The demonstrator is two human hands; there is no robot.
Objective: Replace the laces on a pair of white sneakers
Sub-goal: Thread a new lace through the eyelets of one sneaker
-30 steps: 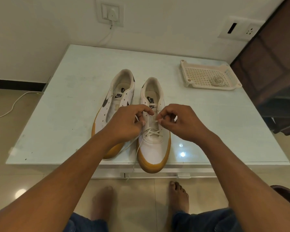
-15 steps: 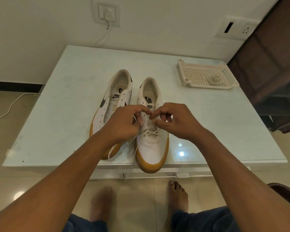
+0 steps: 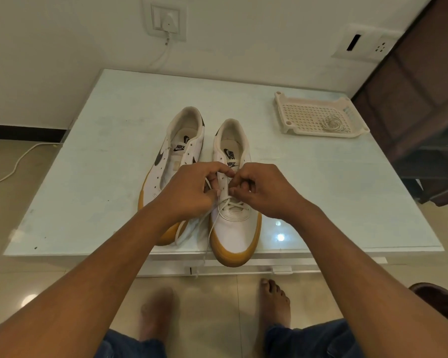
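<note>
Two white sneakers with gum-coloured soles stand side by side at the middle of the frame, toes toward the lower edge. The one at centre left point(image 3: 176, 151) has bare eyelets. The one at centre point(image 3: 236, 228) carries a single white lace point(image 3: 233, 202) crossed through its lowest eyelets. The loose ends of that lace trail down past the toe and over the near table edge.

Two hands meet over the centre sneaker's tongue. The left hand point(image 3: 189, 192) has thumb and fingers curled, pinching the lace beside the eyelet row. The right hand point(image 3: 264, 189) is curled too, its fingertips pinching the lace at the opposite row. Together they hide the middle eyelets.

One perforated plastic tray point(image 3: 285, 112) sits at the upper right of the pale table point(image 3: 114, 151), well apart from the shoes. It holds one coiled lace point(image 3: 332, 124).

On the wall above are two switch plates, one at upper centre point(image 3: 167, 20) with a cord hanging from it, and one at upper right point(image 3: 365, 43). A white cable point(image 3: 16, 164) lies on the floor at far left. Two bare feet point(image 3: 274, 301) rest on the tiles below the table.

The centre sneaker's toe juts just over the near table edge. Bare tabletop spreads left of the shoes and between shoes and tray. A dark cabinet point(image 3: 419, 99) stands close beside the table's right edge.
</note>
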